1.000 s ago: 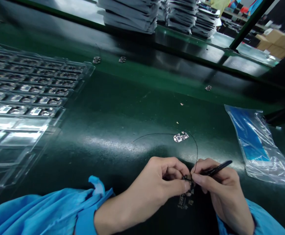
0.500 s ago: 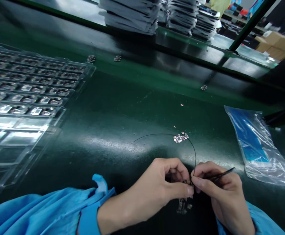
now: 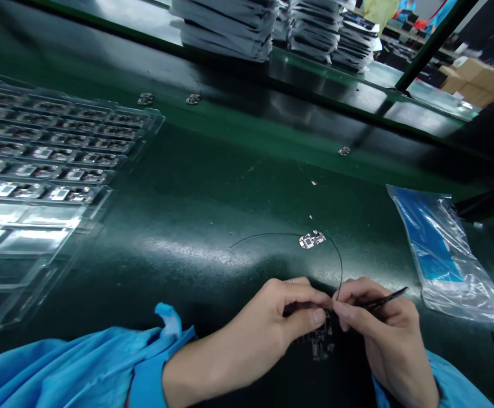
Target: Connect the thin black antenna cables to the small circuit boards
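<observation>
My left hand [image 3: 281, 317] is closed in a pinch on a small circuit board [image 3: 327, 323], mostly hidden under the thumb and fingers. Beside it, fingertips almost touching, my right hand [image 3: 385, 328] pinches a thin black wire [image 3: 341, 266]. Dark tweezers [image 3: 389, 298] also lie in the right hand, one end sticking out past the fingers. From those fingertips the wire curves up to a second circuit board [image 3: 312, 240] on the bench. A thin wire also runs leftward from that board; whether it is the same wire I cannot tell.
Clear plastic trays [image 3: 64, 147] with many small boards stand at the left. At the right lies a clear bag [image 3: 451, 255] with something blue inside. Loose boards [image 3: 193, 99] sit toward the back. Stacked grey sheets [image 3: 230, 28] rest on the shelf [image 3: 315, 79] above.
My left hand's fingers have straightened and moved over the held board, covering more of it. The right hand keeps its pinch, and the wire bows slightly further right.
</observation>
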Motion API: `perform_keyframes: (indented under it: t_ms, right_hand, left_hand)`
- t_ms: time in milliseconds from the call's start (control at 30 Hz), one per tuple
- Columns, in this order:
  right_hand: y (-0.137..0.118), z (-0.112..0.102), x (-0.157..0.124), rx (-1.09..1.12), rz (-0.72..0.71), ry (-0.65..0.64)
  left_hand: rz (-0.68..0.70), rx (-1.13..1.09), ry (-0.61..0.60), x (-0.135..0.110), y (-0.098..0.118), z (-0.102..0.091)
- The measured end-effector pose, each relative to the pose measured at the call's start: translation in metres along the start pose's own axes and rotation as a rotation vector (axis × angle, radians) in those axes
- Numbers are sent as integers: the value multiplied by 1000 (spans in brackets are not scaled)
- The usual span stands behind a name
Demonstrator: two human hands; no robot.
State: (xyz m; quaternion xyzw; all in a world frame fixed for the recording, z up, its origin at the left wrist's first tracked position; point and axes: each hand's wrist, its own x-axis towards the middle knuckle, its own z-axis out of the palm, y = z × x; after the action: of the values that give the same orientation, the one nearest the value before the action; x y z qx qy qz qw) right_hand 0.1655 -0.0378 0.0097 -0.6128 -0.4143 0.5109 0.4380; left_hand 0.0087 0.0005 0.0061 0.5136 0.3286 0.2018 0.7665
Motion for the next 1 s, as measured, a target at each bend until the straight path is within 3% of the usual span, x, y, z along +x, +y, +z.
perform_keyframes:
  t_ms: [133, 267, 533, 767, 1000]
  right_hand:
    - [0, 0, 0, 32, -5, 12]
    - [-2, 1, 0, 48, 2, 22]
    - [0, 0, 1, 23, -18, 10]
    - [0, -3, 1, -12, 15, -69]
    - [-4, -2, 1, 26, 40, -99]
  left_hand:
    - [-144, -209, -17, 0, 2, 1]
    - [-199, -220, 20, 1, -1, 1]
    - [-118, -110, 51, 3, 0, 0]
    - [-38, -176, 36, 0, -5, 3]
    - [-59, -270, 41, 0, -3, 5]
